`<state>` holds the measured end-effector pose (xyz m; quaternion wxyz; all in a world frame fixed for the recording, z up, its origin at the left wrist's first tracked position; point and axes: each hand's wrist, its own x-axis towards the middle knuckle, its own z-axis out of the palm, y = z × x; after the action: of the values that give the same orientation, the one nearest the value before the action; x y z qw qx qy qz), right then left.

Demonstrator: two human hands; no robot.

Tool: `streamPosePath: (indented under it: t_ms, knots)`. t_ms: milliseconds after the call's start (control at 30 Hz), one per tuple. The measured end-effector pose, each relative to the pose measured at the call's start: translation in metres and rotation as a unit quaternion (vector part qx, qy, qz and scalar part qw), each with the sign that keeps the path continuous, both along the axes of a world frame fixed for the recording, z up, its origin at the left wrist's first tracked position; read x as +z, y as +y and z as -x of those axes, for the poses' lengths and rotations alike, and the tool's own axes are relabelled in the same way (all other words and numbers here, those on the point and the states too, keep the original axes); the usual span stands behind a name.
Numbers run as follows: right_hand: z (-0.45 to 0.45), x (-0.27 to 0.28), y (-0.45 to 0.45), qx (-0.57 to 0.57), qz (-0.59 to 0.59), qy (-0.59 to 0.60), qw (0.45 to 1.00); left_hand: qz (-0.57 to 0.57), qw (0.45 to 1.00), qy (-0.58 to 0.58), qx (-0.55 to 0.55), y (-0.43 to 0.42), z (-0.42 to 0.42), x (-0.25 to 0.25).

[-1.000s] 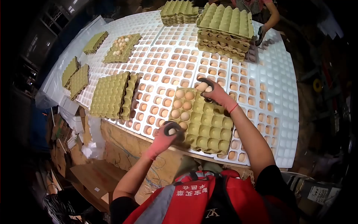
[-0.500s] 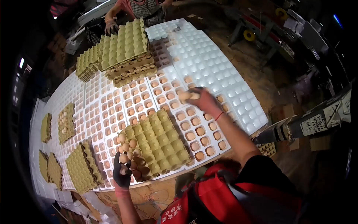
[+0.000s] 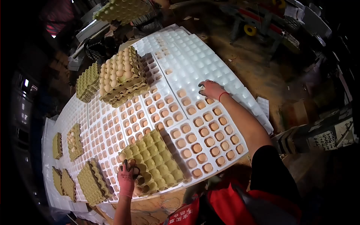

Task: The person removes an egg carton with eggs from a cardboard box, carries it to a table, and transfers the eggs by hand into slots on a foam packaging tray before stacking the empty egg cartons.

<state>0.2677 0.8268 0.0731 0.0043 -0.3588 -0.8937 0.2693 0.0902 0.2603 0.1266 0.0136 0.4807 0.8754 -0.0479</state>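
Observation:
My left hand [image 3: 127,178], in a pink glove with dark fingertips, is at the left edge of a pulp egg tray [image 3: 159,159]. Its fingers curl round an egg [image 3: 132,162] among a few others there; most of this tray's cups hold none. Out over the white foam trays [image 3: 202,62] reaches my right hand [image 3: 213,90], gloved alike, with its fingers bent downward. A small pale patch shows at those fingertips, too little to name. Brown eggs [image 3: 209,141] sit in the foam cups nearer my body.
A stack of pulp trays full of eggs [image 3: 120,73] stands toward the back. Beyond it, another person holds a raised pulp tray [image 3: 122,10]. More pulp trays [image 3: 90,183] lie along the left side, one with several eggs [image 3: 73,140]. Machinery [image 3: 262,24] stands at the back right.
My right hand has moved away over the foam trays; the eggs it held no longer show. My left hand has turned palm down. The other person has lifted the top pulp tray, uncovering eggs.

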Motion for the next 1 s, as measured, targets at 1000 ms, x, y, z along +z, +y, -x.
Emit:
streamPosePath:
  t_ms: [1000]
  knots:
    - [-0.020, -0.083, -0.009, 0.003, -0.179, 0.204, 0.962, -0.260, 0.942, -0.031, -0.212, 0.535, 0.006, -0.139]
